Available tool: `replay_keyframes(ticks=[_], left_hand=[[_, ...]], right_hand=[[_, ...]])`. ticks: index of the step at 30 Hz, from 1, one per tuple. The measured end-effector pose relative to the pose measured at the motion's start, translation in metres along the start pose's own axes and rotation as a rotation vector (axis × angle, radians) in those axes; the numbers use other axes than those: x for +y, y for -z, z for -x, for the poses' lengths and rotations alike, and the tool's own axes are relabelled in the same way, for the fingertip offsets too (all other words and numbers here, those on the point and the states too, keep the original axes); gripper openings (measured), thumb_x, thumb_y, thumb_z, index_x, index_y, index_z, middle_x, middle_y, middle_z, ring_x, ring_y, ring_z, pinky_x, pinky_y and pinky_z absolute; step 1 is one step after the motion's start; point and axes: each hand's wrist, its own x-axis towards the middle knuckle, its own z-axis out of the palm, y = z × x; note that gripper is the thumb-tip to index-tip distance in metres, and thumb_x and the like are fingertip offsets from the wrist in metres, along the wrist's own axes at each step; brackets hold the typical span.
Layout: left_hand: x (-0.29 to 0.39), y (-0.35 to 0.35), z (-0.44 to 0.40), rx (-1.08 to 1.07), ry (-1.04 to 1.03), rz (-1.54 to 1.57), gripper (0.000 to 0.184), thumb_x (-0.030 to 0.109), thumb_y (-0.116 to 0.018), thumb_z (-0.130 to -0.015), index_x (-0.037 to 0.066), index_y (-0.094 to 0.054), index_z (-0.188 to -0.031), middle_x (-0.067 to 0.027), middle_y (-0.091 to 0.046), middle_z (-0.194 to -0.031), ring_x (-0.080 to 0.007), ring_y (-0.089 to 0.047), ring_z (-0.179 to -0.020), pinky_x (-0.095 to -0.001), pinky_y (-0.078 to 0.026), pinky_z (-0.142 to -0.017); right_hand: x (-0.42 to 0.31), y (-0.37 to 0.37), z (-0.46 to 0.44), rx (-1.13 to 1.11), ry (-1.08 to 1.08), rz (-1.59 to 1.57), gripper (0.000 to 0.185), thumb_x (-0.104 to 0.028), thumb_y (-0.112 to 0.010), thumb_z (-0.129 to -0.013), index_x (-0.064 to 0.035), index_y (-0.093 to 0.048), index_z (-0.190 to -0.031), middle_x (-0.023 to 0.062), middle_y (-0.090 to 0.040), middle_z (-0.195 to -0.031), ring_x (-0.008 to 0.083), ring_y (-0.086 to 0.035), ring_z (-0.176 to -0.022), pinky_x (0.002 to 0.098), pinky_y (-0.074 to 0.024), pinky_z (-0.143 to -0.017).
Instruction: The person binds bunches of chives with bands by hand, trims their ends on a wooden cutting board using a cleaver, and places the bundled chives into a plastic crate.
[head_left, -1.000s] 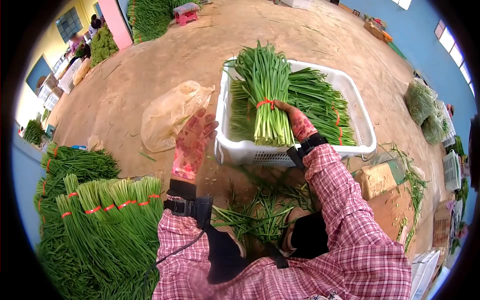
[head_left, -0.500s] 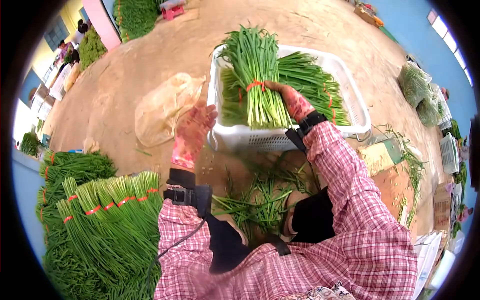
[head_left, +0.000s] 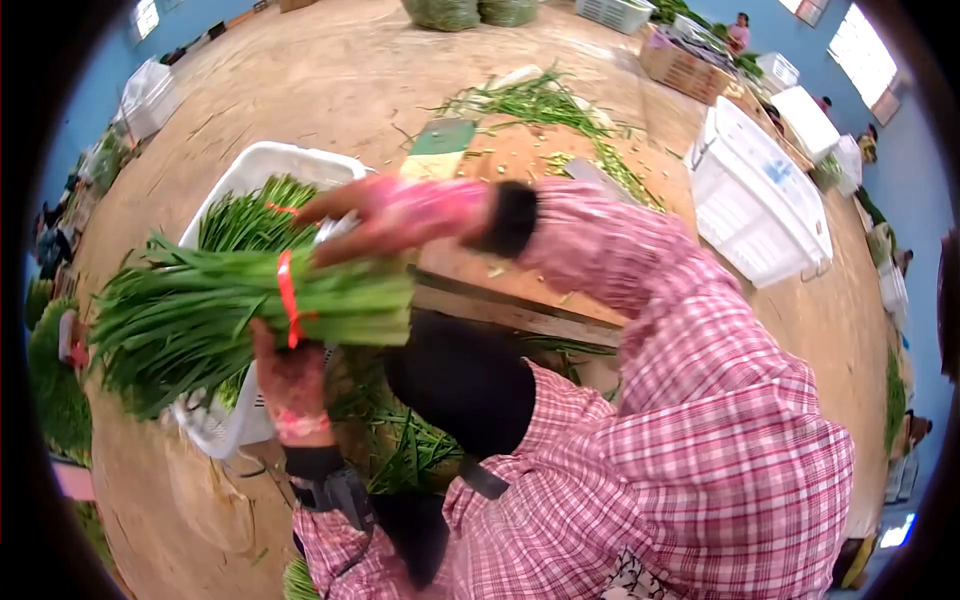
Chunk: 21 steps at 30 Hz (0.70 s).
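A bundle of garlic chives (head_left: 200, 300), tied with a red band (head_left: 288, 290), lies sideways across my left hand (head_left: 292, 385), which grips it from below near the band. Its leafy ends point left and its pale cut stems point right. Just above the stems is my right hand (head_left: 385, 215), smeared by motion, with thumb and fingers apart. Whether its thumb touches the stems I cannot tell. Behind the bundle stands a white plastic basket (head_left: 265, 155) with another banded chive bundle (head_left: 250, 220) in it.
A wooden board (head_left: 530, 270) at right bears chopped bits, loose chives (head_left: 540, 100), a green-and-cream block (head_left: 440, 145) and a grey flat blade-like piece (head_left: 595, 178). Further right stands a white crate (head_left: 765, 195). Chive scraps (head_left: 410, 450) lie between my legs.
My view has swung right. The bundle has turned from upright to sideways. My left hand has come from empty to holding it, and my right hand has let go of its band area.
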Motion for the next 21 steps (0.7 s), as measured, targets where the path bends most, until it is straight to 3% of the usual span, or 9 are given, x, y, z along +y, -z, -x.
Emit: replay_keyframes(ticks=[4,5,9,13,15,17,19,20,21], left_hand=[[-0.087,-0.077,-0.027,-0.011,0.307,0.349,0.057,0.024,-0.076,-0.086,0.005,-0.054,-0.135,-0.0136,-0.057,-0.136,-0.0319,-0.052,-0.125,-0.0498,-0.039,-0.111],[-0.11,-0.091,-0.036,0.001,0.285,0.307,0.057,0.023,-0.078,-0.083,0.005,-0.056,-0.133,-0.0136,-0.058,-0.134,-0.0317,-0.053,-0.124,-0.0488,-0.04,-0.111],[-0.198,-0.115,-0.083,0.266,0.366,0.565,0.051,0.015,-0.082,-0.078,0.006,-0.061,-0.124,-0.0125,-0.064,-0.123,-0.0317,-0.059,-0.115,-0.0494,-0.049,-0.101],[-0.258,-0.083,-0.083,0.403,0.282,0.025,0.045,0.021,-0.079,-0.084,0.006,-0.059,-0.121,-0.0151,-0.065,-0.112,-0.0323,-0.063,-0.104,-0.0526,-0.054,-0.093],[-0.256,-0.047,-0.087,0.371,0.66,-0.217,0.044,0.029,-0.073,-0.09,0.005,-0.057,-0.123,-0.0212,-0.064,-0.11,-0.0335,-0.065,-0.098,-0.0474,-0.056,-0.092],[-0.233,-0.114,-0.048,0.128,0.763,-0.487,0.045,0.036,-0.066,-0.094,0.0,-0.057,-0.121,-0.0207,-0.067,-0.104,-0.0283,-0.067,-0.083,-0.0294,-0.059,-0.068],[-0.212,-0.131,-0.056,-0.216,0.787,-1.074,0.044,0.034,-0.072,-0.09,0.002,-0.062,-0.119,-0.0136,-0.07,-0.096,-0.024,-0.067,-0.074,-0.0274,-0.055,-0.061],[-0.216,-0.123,-0.058,-0.377,0.401,-1.491,0.048,0.034,-0.08,-0.082,0.005,-0.066,-0.117,-0.0072,-0.071,-0.085,-0.0196,-0.065,-0.064,-0.0277,-0.054,-0.06],[-0.213,-0.137,-0.061,-0.513,0.007,-1.911,0.065,0.034,-0.086,-0.072,0.002,-0.061,-0.123,-0.0128,-0.07,-0.103,-0.0247,-0.068,-0.085,-0.0369,-0.055,-0.078]], right_hand=[[0.08,0.084,0.175,0.394,-0.431,0.41,0.04,-0.032,-0.059,-0.096,0.0011,-0.062,-0.117,0.021,-0.066,-0.105,0.0304,-0.065,-0.097,0.0391,-0.0522,-0.084],[0.09,0.087,0.22,0.355,-0.661,0.561,0.041,-0.037,-0.058,-0.092,0.0022,-0.067,-0.099,0.0231,-0.068,-0.096,0.0378,-0.066,-0.094,0.0441,-0.0533,-0.082],[0.123,0.067,0.318,0.207,-0.954,0.863,0.031,-0.029,-0.065,-0.084,-0.0014,-0.066,-0.097,0.0229,-0.067,-0.097,0.0397,-0.067,-0.092,0.0486,-0.0535,-0.077],[0.154,0.039,0.337,0.395,-0.955,0.9,0.029,-0.017,-0.057,-0.087,-0.0029,-0.061,-0.112,0.0216,-0.067,-0.101,0.0382,-0.067,-0.093,0.0502,-0.0536,-0.075],[0.148,0.046,0.334,0.344,-0.991,0.936,0.028,-0.012,-0.053,-0.088,-0.0025,-0.06,-0.113,0.0211,-0.067,-0.098,0.0384,-0.067,-0.091,0.0504,-0.0533,-0.073],[0.155,0.048,0.345,0.303,-1.04,0.917,0.029,-0.012,-0.054,-0.087,-0.0017,-0.059,-0.114,0.0214,-0.067,-0.096,0.0384,-0.067,-0.089,0.0505,-0.0533,-0.072],[0.166,0.042,0.35,0.34,-0.985,0.835,0.04,-0.008,-0.056,-0.083,-0.001,-0.055,-0.122,0.0224,-0.067,-0.096,0.0398,-0.067,-0.088,0.0501,-0.0527,-0.072],[0.177,0.021,0.348,0.377,-0.973,0.805,0.046,-0.006,-0.057,-0.081,-0.0011,-0.053,-0.127,0.0228,-0.067,-0.096,0.0403,-0.066,-0.088,0.0497,-0.0524,-0.072],[0.179,0.015,0.348,0.401,-0.967,0.77,0.053,-0.004,-0.058,-0.079,-0.0013,-0.05,-0.132,0.0232,-0.066,-0.095,0.0407,-0.065,-0.089,0.0494,-0.0521,-0.072]])
